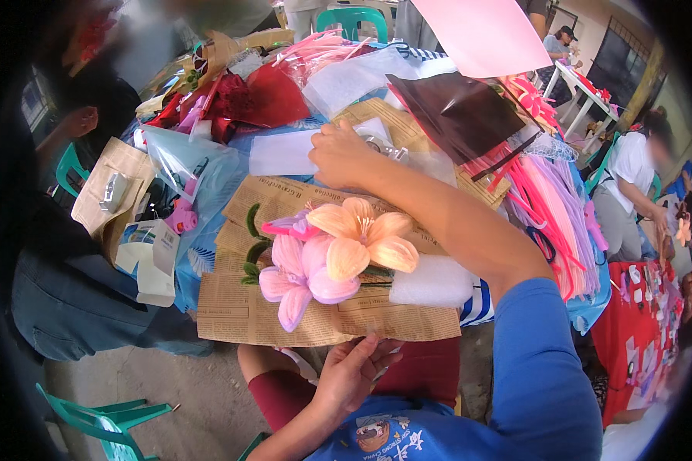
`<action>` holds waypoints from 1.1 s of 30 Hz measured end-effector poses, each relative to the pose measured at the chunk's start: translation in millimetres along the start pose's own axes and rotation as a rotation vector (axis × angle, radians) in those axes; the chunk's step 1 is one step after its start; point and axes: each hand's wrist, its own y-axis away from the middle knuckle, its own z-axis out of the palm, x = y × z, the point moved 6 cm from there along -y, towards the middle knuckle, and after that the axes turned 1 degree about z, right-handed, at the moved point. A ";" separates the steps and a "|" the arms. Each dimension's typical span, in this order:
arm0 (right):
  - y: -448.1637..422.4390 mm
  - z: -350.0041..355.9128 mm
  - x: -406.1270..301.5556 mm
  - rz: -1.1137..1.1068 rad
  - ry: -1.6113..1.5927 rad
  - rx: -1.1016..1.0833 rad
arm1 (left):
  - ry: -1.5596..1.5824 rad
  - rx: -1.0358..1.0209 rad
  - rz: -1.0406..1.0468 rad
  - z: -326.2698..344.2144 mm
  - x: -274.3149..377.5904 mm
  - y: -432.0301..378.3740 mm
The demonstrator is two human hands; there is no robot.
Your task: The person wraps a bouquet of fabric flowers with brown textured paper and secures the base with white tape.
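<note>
A bouquet of fuzzy pipe-cleaner flowers, one peach (360, 236) and others pink and lilac (311, 271), lies on brown newspaper-print wrapping paper (248, 314). White foam (429, 281) surrounds its stem end. My left hand (354, 366) pinches the near edge of the paper between thumb and finger, beside what looks like a clear piece of tape. Across the paper reaches my right arm, and my right hand (340, 152) is curled beside a white sheet (282, 152) and a grey tape dispenser (380, 147); whether it holds anything is hidden.
Left are a pink glue gun (181, 216), an opened small box (150, 253) and a brown paper bag (86, 199). Dark wrapping film (461, 115) lies beyond. Pink and lilac pipe cleaners (565, 219) and scissors (541, 239) are at right. A person stands at left.
</note>
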 end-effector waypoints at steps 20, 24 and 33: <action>41.1 34.3 101.2 0.590 -0.142 -0.225 | -0.048 -0.006 0.033 -1.5 16.9 -4.5; 48.0 -33.2 62.8 0.372 -0.133 0.180 | -0.044 -0.003 0.031 -4.8 16.5 -2.3; 137.9 -25.0 31.5 0.395 -0.384 -0.363 | 0.021 0.014 0.081 -8.0 14.3 -2.5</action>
